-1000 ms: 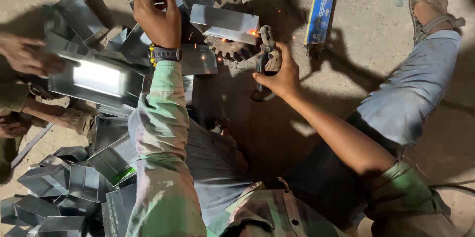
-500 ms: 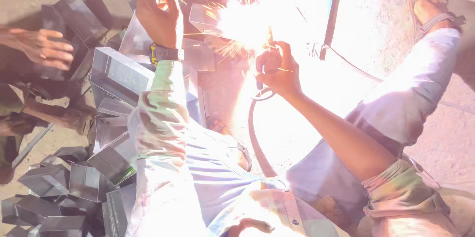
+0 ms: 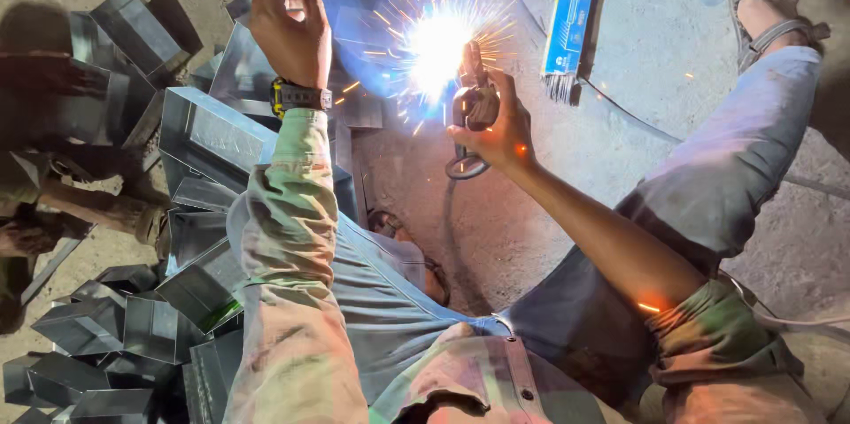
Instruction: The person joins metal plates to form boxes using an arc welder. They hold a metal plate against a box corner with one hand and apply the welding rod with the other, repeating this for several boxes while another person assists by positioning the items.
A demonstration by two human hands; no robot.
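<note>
Far left: a co-worker's sleeve and forearm (image 3: 84,207) lie in shadow at the frame's edge; the hand itself cannot be made out
Lower left: folded sheet-metal channel pieces (image 3: 106,335) are heaped on the dirt floor; more of them stand upright along the top left
Left hand: the left hand (image 3: 290,26), a wristwatch (image 3: 299,96) strapped below it, is raised with its fingers curled inward; whether it presses or grips anything cannot be told; it hovers over the grey sheet-metal box section (image 3: 212,127)
Centre: a white welding arc (image 3: 436,43) throws sparks outward, just above the right hand and beside the box section's far end
Right hand: the right hand (image 3: 491,119) is closed tight around the dark electrode holder (image 3: 474,105), its tip up in the glare; a cable loop hangs just below the fist
Right of centre: a blue packet of welding rods (image 3: 571,12) lies on the concrete, rod ends poking from its lower end
Far right: the welder's jeans-clad leg stretches away to a sandalled foot (image 3: 775,8) at the top corner
</note>
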